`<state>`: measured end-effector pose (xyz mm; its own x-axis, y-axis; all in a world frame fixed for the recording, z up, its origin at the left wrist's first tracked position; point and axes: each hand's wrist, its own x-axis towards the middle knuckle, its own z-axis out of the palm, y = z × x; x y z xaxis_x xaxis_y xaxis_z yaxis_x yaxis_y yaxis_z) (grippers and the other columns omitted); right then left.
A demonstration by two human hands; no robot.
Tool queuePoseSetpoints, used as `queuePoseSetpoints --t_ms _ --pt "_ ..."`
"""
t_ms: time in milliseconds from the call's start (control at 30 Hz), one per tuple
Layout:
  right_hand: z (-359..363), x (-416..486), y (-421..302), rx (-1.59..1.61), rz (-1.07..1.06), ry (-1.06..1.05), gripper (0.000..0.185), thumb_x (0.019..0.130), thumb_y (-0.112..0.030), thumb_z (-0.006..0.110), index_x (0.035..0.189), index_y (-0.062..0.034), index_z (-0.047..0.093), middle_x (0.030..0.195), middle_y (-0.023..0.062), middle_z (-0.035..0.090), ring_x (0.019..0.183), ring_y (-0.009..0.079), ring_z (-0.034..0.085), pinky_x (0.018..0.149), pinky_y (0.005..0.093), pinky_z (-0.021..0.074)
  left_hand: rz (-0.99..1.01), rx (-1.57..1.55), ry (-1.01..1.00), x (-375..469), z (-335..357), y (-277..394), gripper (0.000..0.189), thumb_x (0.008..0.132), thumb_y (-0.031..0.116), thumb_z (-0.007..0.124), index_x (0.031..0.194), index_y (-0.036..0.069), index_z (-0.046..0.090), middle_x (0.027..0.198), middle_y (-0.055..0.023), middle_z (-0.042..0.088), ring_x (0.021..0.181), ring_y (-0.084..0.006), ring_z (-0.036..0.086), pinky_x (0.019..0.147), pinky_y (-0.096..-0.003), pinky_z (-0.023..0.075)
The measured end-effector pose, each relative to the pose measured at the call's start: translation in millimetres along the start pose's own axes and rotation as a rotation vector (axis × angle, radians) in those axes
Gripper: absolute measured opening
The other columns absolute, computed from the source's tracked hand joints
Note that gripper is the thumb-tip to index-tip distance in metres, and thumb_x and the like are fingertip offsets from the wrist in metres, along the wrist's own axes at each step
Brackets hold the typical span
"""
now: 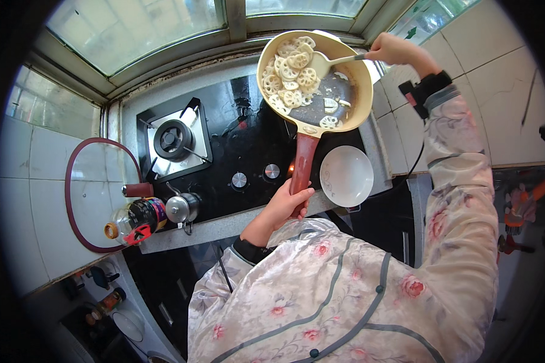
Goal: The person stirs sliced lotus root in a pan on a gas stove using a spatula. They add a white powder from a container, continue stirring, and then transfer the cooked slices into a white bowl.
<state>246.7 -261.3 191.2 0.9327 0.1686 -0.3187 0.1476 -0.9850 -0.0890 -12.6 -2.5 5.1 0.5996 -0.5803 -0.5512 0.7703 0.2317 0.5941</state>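
Note:
My left hand (285, 203) grips the red-brown handle of a cream frying pan (362, 97) over the right side of the stove. From the right, my right hand (393, 49) holds a cream spatula (340, 60) by its grey-tipped handle. Its blade rests inside the pan, against a heap of lotus root slices (290, 68). A few loose slices and broken bits lie lower in the pan, on its dark inner surface. Below the pan, to the right of its handle, stands a white bowl (347, 176) with a faint leaf pattern; no food shows in it.
The black glass stove (236, 136) has a bare left burner (172, 139) and two knobs. At the left are a glass lid with a dark red rim (68, 181), a bottle of dark liquid (143, 218) and a small metal pot (179, 208). Windows and tiled walls border the counter.

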Motion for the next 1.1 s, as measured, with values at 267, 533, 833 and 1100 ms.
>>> queuePoseSetpoints --t_ms 267,533,833,1100 --pt "-18 -3 26 -0.364 -0.069 -0.104 0.025 0.067 -0.02 0.061 0.054 0.0013 0.059 0.045 0.0083 0.054 0.04 0.0192 0.053 0.041 0.0327 0.0422 0.002 -0.002 0.001 1 0 0 0.036 0.085 0.02 0.061 0.112 0.007 0.041 0.066 -0.0013 0.049 0.048 -0.0096 0.049 0.041 -0.0236 0.0403" --pt "14 -26 15 0.216 0.12 -0.336 0.024 0.079 -0.027 0.062 0.072 -0.0042 0.065 0.05 -0.0017 0.046 0.038 0.0064 0.036 0.034 0.0233 0.0256 0.008 -0.003 0.004 -1 1 1 0.036 0.085 0.02 0.06 0.112 0.006 0.041 0.067 -0.0014 0.05 0.048 -0.0094 0.049 0.041 -0.0233 0.0402" --pt "-7 -31 32 -0.059 0.184 -0.312 0.028 0.075 -0.031 0.065 0.071 -0.0033 0.063 0.051 0.0014 0.047 0.037 0.0107 0.038 0.033 0.0241 0.0278 -0.003 0.017 0.001 0 0 2 0.038 0.085 0.021 0.061 0.114 0.006 0.04 0.066 -0.0008 0.05 0.048 -0.0089 0.049 0.041 -0.0222 0.0402" --pt "93 -67 -16 -0.289 -0.116 -0.091 0.024 0.084 -0.024 0.051 0.087 -0.0059 0.066 0.077 0.0133 0.064 0.073 0.0322 0.063 0.062 0.0399 0.0503 -0.018 0.017 -0.012 1 -1 3 0.039 0.085 0.021 0.06 0.115 0.005 0.039 0.067 -0.0017 0.05 0.048 -0.0096 0.049 0.041 -0.0235 0.0408"
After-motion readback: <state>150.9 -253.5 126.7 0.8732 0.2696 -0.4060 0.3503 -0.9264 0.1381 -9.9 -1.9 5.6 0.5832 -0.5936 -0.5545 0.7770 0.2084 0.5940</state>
